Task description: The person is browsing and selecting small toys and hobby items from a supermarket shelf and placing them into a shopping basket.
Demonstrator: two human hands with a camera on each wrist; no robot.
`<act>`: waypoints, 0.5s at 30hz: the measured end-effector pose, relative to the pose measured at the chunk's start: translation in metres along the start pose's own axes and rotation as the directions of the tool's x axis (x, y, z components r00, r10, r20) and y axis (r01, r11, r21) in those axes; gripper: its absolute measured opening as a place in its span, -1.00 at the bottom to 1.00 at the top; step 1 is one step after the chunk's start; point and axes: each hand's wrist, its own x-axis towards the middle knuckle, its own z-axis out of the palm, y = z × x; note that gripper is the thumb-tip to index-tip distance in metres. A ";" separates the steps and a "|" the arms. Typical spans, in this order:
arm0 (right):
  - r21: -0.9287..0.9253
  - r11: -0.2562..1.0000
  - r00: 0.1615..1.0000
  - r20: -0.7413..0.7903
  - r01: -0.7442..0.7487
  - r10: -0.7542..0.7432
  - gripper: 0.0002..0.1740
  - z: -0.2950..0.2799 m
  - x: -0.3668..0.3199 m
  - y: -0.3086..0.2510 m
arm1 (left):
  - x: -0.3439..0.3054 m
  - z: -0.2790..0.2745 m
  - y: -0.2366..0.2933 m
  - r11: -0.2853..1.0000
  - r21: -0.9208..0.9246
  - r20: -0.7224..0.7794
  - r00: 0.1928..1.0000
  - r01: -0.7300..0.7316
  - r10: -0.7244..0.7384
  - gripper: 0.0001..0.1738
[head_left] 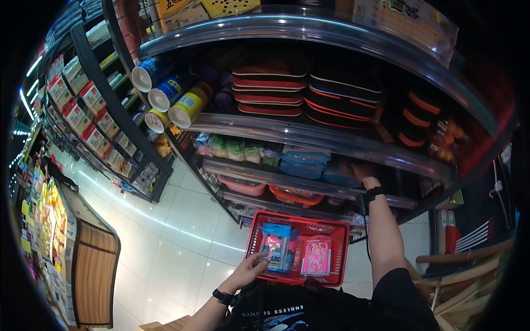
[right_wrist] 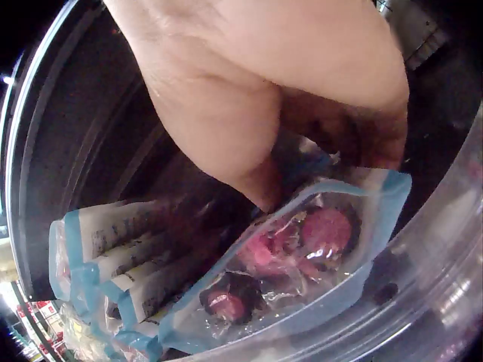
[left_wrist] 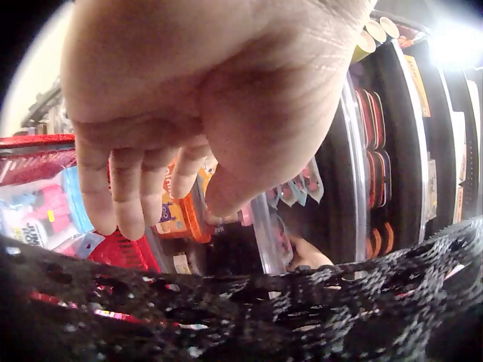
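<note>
Shop aisle, glossy white tiles (head_left: pixel 182 220), clear shelf lip (head_left: pixel 309 138). Right hand (head_left: pixel 363 170) pinching crinkly blue-edged clear pouch (right_wrist: pixel 302 249) beneath thumb. Left hand (head_left: pixel 251 268) relaxed, fingertips on flat blue packet (head_left: pixel 276 237) inside red mesh basket (head_left: pixel 298 217).

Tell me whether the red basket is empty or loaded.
Loaded: the red basket holds a blue packet and a pink packet; the left hand is beside the blue one.

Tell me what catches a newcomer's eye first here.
The red basket, low in the middle with a pink pack inside, stands out first, the left hand at its near-left corner. On the shelf above, the right hand pinches a blue-edged packet of pink items, foremost in a row of like packets.
</note>
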 end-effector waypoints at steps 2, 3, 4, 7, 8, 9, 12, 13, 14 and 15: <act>-0.074 0.996 0.998 -0.044 -0.049 0.046 -0.36 0.012 -0.004 0.006 | 0.000 -0.002 -0.003 1.000 -0.029 -0.007 1.000 -0.005 0.005 -0.47; -0.144 0.985 0.993 -0.086 -0.096 0.084 -0.34 0.013 -0.008 0.003 | 0.001 -0.004 -0.005 1.000 -0.026 -0.004 1.000 -0.001 0.001 -0.47; -0.145 0.984 0.992 -0.084 -0.102 0.090 -0.34 0.013 -0.012 0.001 | 0.001 -0.005 -0.007 1.000 -0.022 -0.010 1.000 -0.020 0.020 -0.48; 0.095 0.968 0.964 -0.105 -0.233 0.243 -0.29 0.011 -0.023 -0.008 | -0.001 -0.006 -0.011 0.999 -0.006 -0.015 0.999 -0.032 0.032 -0.49; 0.090 0.958 0.959 -0.056 -0.271 0.276 -0.29 0.008 -0.022 -0.011 | -0.001 -0.006 -0.010 0.999 0.004 -0.017 0.999 -0.032 0.032 -0.49; 0.085 0.948 0.951 -0.009 -0.308 0.310 -0.29 0.006 -0.022 -0.013 | -0.001 -0.006 -0.012 1.000 0.009 -0.011 1.000 -0.027 0.027 -0.49; 0.110 0.960 0.966 0.013 -0.258 0.258 -0.33 0.000 -0.023 -0.019 | 0.001 -0.005 -0.014 1.000 0.009 -0.002 1.000 -0.016 0.016 -0.50; 0.111 0.957 0.964 0.009 -0.266 0.267 -0.33 -0.002 -0.023 -0.021 | 0.001 -0.005 -0.014 1.000 -0.001 -0.003 1.000 -0.013 0.013 -0.50; 0.129 0.950 0.959 0.027 -0.285 0.284 -0.36 -0.003 -0.023 -0.024 | 0.002 -0.005 -0.014 1.000 -0.012 -0.005 1.000 -0.011 0.011 -0.50; 0.146 0.941 0.953 0.046 -0.304 0.301 -0.39 -0.005 -0.024 -0.028 | 0.002 -0.004 -0.012 1.000 -0.006 0.001 1.000 -0.007 0.007 -0.50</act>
